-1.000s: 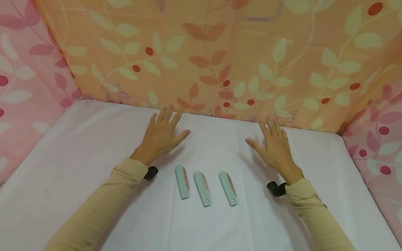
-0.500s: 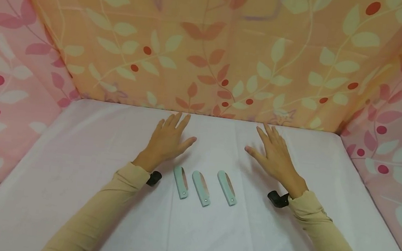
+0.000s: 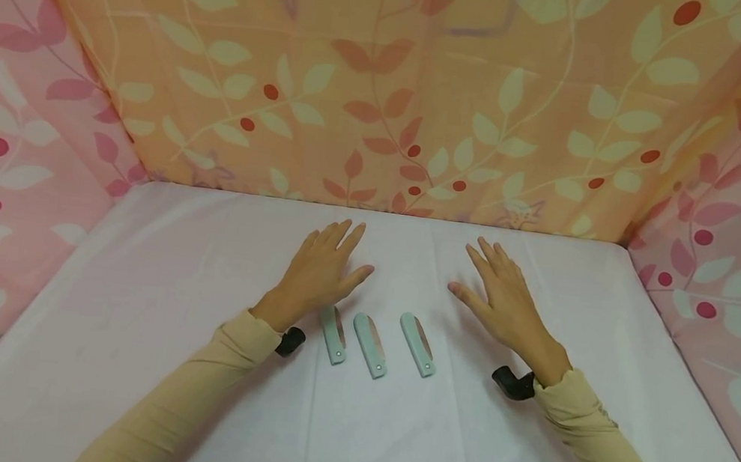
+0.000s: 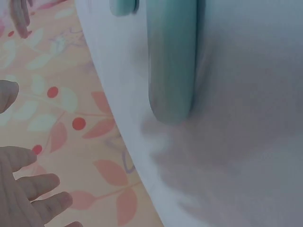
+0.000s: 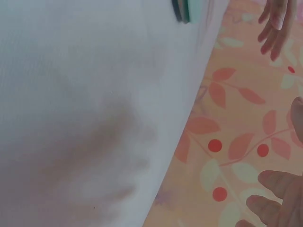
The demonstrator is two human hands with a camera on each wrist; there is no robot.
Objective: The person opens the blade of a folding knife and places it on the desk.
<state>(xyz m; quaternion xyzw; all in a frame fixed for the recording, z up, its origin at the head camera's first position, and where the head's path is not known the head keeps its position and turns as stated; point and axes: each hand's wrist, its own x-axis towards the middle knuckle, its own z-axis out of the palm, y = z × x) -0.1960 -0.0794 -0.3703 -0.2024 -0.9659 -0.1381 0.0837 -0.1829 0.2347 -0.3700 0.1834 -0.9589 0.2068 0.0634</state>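
Observation:
Three folding knives with pale green handles lie side by side on the white cloth in the head view: the left knife [image 3: 335,342], the middle knife [image 3: 369,347] and the right knife [image 3: 417,346]. My left hand [image 3: 315,274] hovers just beyond the left knife, fingers spread and holding nothing; its wrist side overlaps that knife's far end. Beyond and right of the right knife is my right hand [image 3: 505,302], also spread and bare. In the left wrist view, one green handle [image 4: 173,66] looms close, with the left hand's fingers [image 4: 42,187] extended at lower left.
A white cloth [image 3: 243,413] covers the table. An orange leaf-patterned curtain [image 3: 387,75] stands behind it, and pink patterned curtains [image 3: 22,187] flank both sides. Black wrist cameras are strapped at the left cuff [image 3: 251,331] and the right cuff [image 3: 564,387].
Both hands have drawn back from the far edge toward the person. The left hand has also moved right, nearer the left knife. The knives have stayed in place.

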